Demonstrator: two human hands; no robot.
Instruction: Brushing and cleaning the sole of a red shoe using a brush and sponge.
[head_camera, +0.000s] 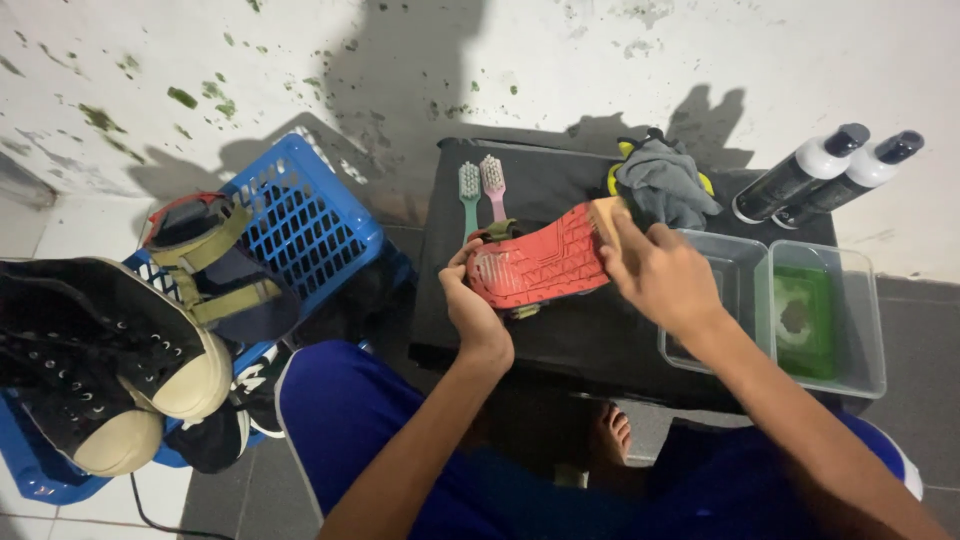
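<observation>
Head view: I see left hand (478, 310) gripping heel end of red-soled shoe (540, 265), sole up, over black table (600, 340). Right hand (660, 275) closed on tan brush (606, 218) at toe end. Advice, my judgement: hold shoe firmly, work bristles along tread grooves, short strokes. On table: two toothbrushes (481, 190), grey cloth (665, 185), two spray bottles (825, 170), clear tubs (850, 300), one holding green liquid. Blue basket (310, 220) with dark shoes at left; stained white wall, grey tiled floor.

Red-soled shoe (540, 265) (sole up) on black table (560, 340).
</observation>
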